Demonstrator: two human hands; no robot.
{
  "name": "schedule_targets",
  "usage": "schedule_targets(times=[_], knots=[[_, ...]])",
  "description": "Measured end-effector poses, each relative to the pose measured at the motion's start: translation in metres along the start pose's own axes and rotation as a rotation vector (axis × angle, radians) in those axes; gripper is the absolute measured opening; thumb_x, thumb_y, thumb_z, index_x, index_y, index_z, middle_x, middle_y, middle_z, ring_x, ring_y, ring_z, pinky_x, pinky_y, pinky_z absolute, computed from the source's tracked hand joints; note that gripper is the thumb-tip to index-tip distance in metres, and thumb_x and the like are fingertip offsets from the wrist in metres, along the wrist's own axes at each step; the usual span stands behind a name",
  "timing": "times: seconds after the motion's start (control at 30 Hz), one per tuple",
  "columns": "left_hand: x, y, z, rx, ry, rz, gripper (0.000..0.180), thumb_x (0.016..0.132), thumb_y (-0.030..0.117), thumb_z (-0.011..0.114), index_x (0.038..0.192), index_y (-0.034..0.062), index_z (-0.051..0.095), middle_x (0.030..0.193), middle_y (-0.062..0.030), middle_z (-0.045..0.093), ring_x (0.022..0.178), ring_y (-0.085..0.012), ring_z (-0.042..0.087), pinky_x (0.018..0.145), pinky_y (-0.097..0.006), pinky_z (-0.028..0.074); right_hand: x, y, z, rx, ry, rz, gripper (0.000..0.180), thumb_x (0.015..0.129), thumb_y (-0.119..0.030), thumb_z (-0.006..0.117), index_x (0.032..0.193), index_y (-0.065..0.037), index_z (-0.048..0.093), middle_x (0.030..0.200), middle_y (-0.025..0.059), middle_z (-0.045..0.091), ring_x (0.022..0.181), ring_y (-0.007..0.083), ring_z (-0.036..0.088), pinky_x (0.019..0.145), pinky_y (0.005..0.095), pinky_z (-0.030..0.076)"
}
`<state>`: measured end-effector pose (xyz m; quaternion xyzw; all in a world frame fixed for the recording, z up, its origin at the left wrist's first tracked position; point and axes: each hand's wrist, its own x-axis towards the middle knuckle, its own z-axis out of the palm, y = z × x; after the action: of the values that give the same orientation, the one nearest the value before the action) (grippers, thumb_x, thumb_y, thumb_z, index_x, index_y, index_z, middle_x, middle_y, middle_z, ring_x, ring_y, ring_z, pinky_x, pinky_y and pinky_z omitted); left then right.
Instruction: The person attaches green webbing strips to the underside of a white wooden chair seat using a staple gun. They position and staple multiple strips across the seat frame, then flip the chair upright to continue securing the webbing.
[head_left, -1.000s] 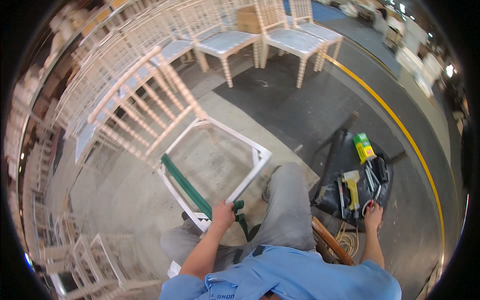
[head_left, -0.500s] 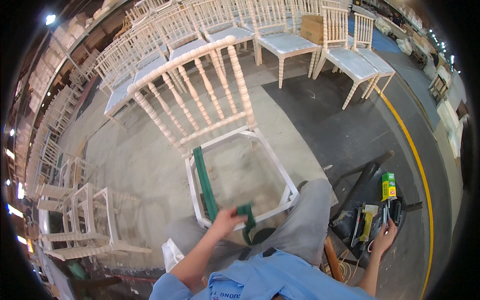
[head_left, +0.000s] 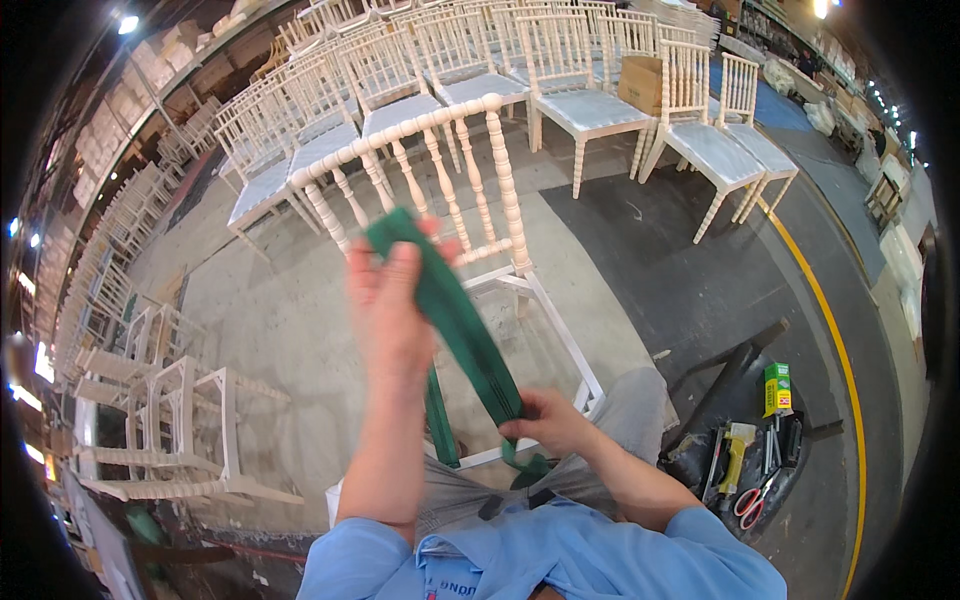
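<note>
A green webbing strap is stretched at a slant between my hands over a chair frame with no seat. My left hand, slightly blurred, grips its upper end in front of the turned-spindle chair back. My right hand pinches the lower part near the front of the white seat rail, and a loose tail drops into my lap. Another length of green strap runs along the left of the seat opening, partly hidden by my left forearm. Whether the two lengths join I cannot tell.
A black surface at my right holds red-handled scissors, a yellow-wrapped item, other tools and a green-yellow box. Several finished-looking chairs stand ahead. White chair frames lie at left. A yellow line marks the floor.
My right hand has left the tools at the right and taken hold of the strap. My left hand has moved up and forward, drawing out the green strap. The scissors now show uncovered.
</note>
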<state>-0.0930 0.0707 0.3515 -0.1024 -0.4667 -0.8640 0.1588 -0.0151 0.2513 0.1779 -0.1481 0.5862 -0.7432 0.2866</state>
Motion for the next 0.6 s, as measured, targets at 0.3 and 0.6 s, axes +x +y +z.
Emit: schedule_targets(times=[0.3, 0.6], knots=[[-0.082, -0.078, -0.048, 0.071, 0.006, -0.540, 0.028, 0.100, 0.008, 0.055, 0.128, 0.0049, 0.052, 0.109, -0.0152, 0.068, 0.091, -0.0284, 0.070, 0.084, -0.043, 0.059, -0.048, 0.008, -0.041, -0.685, 0.129, 0.203, 0.036, 0.094, -0.016, 0.068, 0.125, 0.001, 0.063, 0.102, 0.0024, 0.071, 0.085, 0.0119, 0.063, 0.076, 0.0284, 0.052], [-0.162, -0.144, -0.053, 0.174, -0.124, -0.591, 0.024, 0.101, 0.009, 0.056, 0.123, 0.0031, 0.054, 0.106, -0.0059, 0.068, 0.093, -0.0131, 0.065, 0.086, -0.029, 0.052, -0.007, -0.019, -0.045, -0.015, 0.397, 0.013, 0.015, 0.095, -0.014, 0.065, 0.099, 0.001, 0.068, 0.085, 0.0002, 0.065, 0.071, 0.0074, 0.057, 0.066, 0.0245, 0.049]])
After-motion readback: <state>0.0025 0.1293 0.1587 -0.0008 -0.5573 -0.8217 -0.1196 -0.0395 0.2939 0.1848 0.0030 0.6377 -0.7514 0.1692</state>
